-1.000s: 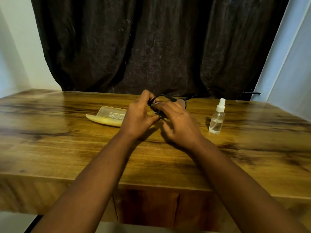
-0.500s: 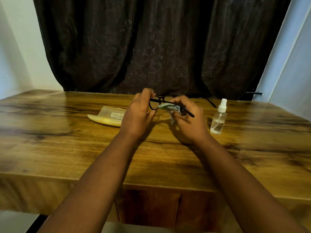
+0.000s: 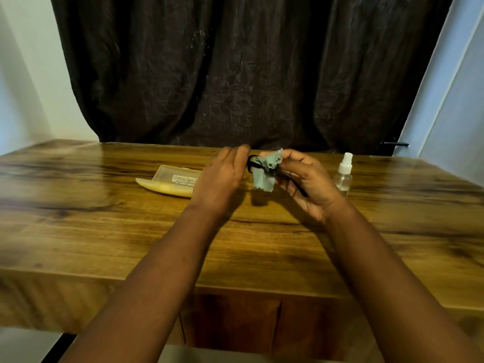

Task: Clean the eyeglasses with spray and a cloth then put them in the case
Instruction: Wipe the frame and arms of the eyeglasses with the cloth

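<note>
Black-framed eyeglasses (image 3: pixel 251 163) are held above the wooden table (image 3: pixel 104 218) between both hands. My left hand (image 3: pixel 220 179) grips the frame's left end. My right hand (image 3: pixel 306 179) pinches a grey-green cloth (image 3: pixel 265 174) against the right lens, and one black temple arm runs down across its palm. Most of the frame is hidden by the cloth and fingers. A yellowish eyeglass case (image 3: pixel 170 180) lies open on the table to the left of my left hand. A small clear spray bottle (image 3: pixel 343 176) with a white pump top stands upright just right of my right hand.
A dark curtain (image 3: pixel 235 74) hangs behind the table's far edge. Pale walls flank it on both sides. The table's front edge runs below my forearms.
The hands have lifted a little and turned the eyeglasses. The cloth, bunched and barely visible before, now hangs out in the open from my right fingers over the lens.
</note>
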